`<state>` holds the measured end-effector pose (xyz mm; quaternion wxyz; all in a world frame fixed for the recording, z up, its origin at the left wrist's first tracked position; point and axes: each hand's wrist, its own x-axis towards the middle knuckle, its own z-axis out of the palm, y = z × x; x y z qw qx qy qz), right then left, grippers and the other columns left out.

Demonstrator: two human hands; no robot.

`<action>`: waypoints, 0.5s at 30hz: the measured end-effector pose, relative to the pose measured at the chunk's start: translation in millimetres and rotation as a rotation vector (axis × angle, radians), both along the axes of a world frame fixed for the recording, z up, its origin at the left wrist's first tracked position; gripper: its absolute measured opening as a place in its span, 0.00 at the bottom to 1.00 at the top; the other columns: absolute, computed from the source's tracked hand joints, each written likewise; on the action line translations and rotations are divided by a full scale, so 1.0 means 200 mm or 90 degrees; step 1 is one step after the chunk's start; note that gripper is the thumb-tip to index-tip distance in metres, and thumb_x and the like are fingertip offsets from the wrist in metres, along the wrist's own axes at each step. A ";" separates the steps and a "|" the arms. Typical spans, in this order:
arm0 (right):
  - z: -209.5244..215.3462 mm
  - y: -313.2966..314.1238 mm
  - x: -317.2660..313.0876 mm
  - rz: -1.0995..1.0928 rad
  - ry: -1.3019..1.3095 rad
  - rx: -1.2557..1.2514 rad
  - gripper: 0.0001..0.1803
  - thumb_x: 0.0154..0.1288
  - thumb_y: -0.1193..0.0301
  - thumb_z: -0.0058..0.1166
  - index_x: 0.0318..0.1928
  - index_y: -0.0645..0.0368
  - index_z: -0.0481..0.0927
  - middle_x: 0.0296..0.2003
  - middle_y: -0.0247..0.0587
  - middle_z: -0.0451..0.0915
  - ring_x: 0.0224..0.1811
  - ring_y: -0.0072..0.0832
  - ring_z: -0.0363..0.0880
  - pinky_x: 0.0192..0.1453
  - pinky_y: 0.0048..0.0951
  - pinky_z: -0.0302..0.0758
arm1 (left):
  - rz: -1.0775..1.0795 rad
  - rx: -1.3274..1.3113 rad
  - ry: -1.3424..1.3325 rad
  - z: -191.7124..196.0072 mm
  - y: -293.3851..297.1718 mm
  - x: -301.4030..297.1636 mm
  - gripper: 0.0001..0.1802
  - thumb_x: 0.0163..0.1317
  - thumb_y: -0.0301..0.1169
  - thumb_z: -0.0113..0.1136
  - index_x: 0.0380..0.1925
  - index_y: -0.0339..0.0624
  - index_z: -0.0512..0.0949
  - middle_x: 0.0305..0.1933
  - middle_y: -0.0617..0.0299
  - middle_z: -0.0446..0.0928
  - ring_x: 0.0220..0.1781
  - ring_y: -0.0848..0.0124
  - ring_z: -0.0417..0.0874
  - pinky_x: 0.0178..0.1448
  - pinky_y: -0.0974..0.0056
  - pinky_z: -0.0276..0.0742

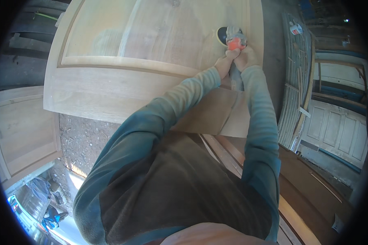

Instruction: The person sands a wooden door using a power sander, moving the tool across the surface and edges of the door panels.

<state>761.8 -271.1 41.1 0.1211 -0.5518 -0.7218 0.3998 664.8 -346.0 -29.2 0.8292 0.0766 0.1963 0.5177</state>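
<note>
Both my arms reach forward over a pale wooden panel door [110,81] that lies flat in front of me. My left hand [225,64] and my right hand [247,59] are closed close together around an angle grinder [236,43] with an orange and grey dusty body. Its round dark sanding disc [222,35] with a yellowish rim shows at the left of the tool, over the door's panel near the right frame piece. Whether the disc touches the wood I cannot tell. Most of the fingers are hidden behind the hands.
Another panelled wooden door [24,132] stands at the left above a floor littered with shavings [84,139]. Long thin strips [296,81] are stacked at the right, with a white cup [295,28] on them. A pale panelled door [335,126] lies beyond. Brown boards [315,188] sit near my right side.
</note>
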 end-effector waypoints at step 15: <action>-0.01 -0.25 0.06 0.077 -0.046 0.153 0.29 0.54 0.57 0.69 0.52 0.62 0.79 0.40 0.47 0.86 0.41 0.39 0.86 0.47 0.38 0.80 | 0.169 -0.008 0.089 -0.04 -0.22 0.16 0.28 0.70 0.53 0.58 0.57 0.43 0.74 0.46 0.62 0.80 0.47 0.69 0.83 0.52 0.61 0.77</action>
